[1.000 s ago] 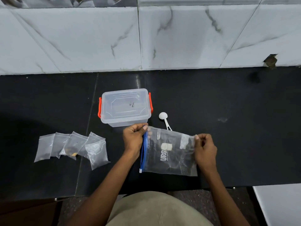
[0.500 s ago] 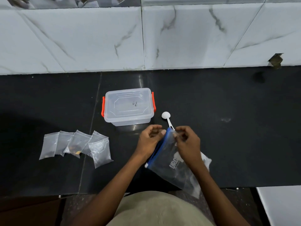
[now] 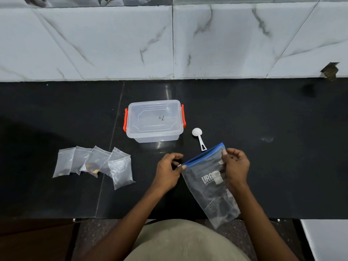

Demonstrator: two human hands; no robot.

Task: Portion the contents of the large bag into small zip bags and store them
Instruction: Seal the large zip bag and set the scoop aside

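Hands hold the large bag (image 3: pixel 209 183) at its blue zip edge above the near tabletop (image 3: pixel 282 166): the left hand (image 3: pixel 167 171) has its grip pinched on the zip's left end, the right hand (image 3: pixel 236 167) clenched on the bag's far right corner. Five small zip bags (image 3: pixel 94 163) lie to the left, apparently filled already. Storing seems left, since the lidded container (image 3: pixel 154 120) looks empty and the scoop (image 3: pixel 198 136) lies idle.

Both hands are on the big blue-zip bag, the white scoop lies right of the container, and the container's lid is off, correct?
Not quite. In the head view the container has its lid on, with the orange latches at its sides. The rest holds: the left hand and right hand hold the blue-zip bag, and the white scoop lies right of the container.
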